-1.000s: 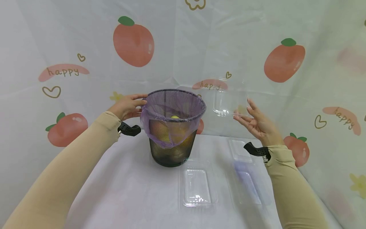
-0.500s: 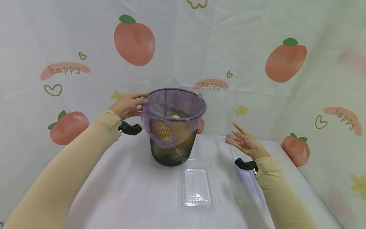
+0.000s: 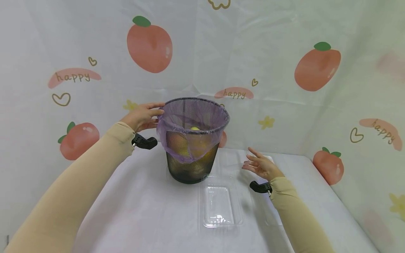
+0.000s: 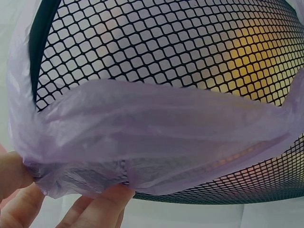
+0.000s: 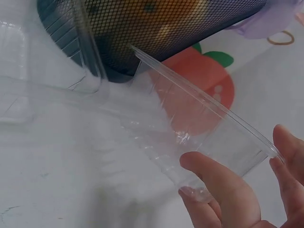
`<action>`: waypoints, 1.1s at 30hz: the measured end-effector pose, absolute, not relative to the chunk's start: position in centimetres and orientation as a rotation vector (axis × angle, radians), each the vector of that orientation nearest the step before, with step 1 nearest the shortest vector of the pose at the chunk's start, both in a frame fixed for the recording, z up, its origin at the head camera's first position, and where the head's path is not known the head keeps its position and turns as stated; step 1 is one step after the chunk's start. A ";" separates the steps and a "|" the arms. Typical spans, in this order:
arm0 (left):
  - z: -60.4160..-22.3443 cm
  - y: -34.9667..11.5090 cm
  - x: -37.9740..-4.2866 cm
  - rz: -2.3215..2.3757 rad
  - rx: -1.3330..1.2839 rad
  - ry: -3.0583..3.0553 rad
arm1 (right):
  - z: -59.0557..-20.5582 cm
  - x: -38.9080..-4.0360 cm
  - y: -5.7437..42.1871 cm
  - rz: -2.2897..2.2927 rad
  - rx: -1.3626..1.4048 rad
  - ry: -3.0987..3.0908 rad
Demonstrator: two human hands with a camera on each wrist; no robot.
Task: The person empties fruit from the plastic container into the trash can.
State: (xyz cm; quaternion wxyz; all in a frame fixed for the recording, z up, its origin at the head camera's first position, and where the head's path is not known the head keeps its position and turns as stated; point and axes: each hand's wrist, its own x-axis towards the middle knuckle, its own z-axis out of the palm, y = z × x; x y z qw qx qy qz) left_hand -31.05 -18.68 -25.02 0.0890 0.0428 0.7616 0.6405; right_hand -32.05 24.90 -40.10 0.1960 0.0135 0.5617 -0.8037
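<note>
A black mesh bin, lined with a purple plastic bag, stands on the table. Round fruit-like things in yellow and reddish orange show through the mesh. My left hand rests at the bin's left rim, its fairly straight fingers touching the bag. To the right of the bin, low over the table, my right hand holds a clear plastic container by its end, thumb and fingers around the edge. That container is tilted and barely visible in the head view.
In front of the bin lies a clear plastic container. Another faint clear piece lies partly under the right forearm. A white backdrop with fruit prints rises behind the white table.
My right hand has moved down and to the left with the clear container, from beside the bin's rim to near the table. The left hand stays at the rim.
</note>
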 end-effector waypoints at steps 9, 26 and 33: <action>-24.9 -18.6 -31.0 1.909 0.118 2.266 | -41.2 -32.2 24.4 -2.160 0.021 1.636; -24.9 -18.5 -31.1 1.888 0.118 2.275 | -44.3 -34.9 26.3 -2.117 0.066 1.707; -24.9 -18.5 -30.9 1.870 0.099 2.302 | -42.9 -33.8 25.0 -2.015 0.174 1.836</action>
